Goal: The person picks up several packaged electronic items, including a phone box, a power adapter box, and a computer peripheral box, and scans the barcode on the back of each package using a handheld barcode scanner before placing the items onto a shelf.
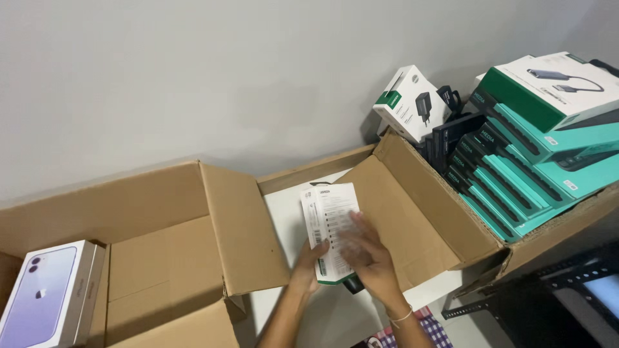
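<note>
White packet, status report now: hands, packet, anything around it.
Left hand grips white packet at its edge; right hand flat on its face, blurred. Packet tilted between open cardboard boxes. Nothing blocking.

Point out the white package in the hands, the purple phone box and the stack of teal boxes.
white package [325, 212]: head view, its printed back face.
purple phone box [39, 293]: head view, its lid.
teal boxes [516, 187]: head view, stack's side edges.

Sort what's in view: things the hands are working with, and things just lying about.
In hand:
- small white package
- left hand
- right hand

Lying about:
- purple phone box
- open cardboard boxes
- teal boxes
- white charger box
</note>
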